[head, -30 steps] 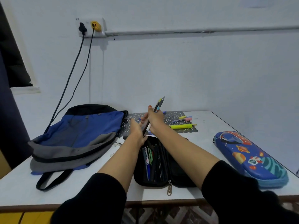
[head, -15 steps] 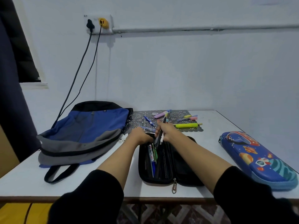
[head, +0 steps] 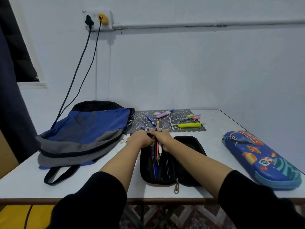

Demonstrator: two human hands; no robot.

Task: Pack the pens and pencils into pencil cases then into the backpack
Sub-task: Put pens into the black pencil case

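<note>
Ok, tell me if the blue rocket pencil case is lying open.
No, the blue rocket pencil case lies shut on the table, while the black pencil case beside it is the open one.

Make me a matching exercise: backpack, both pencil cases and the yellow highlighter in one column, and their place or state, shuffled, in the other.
Things:
1. backpack
2. black case
3. blue case
4. highlighter

Place or state:
A. on the patterned mat
B. open, pens inside
C. closed, at the right of the table
D. lying flat at the left

Pairs: 1-D, 2-B, 3-C, 4-A
</note>
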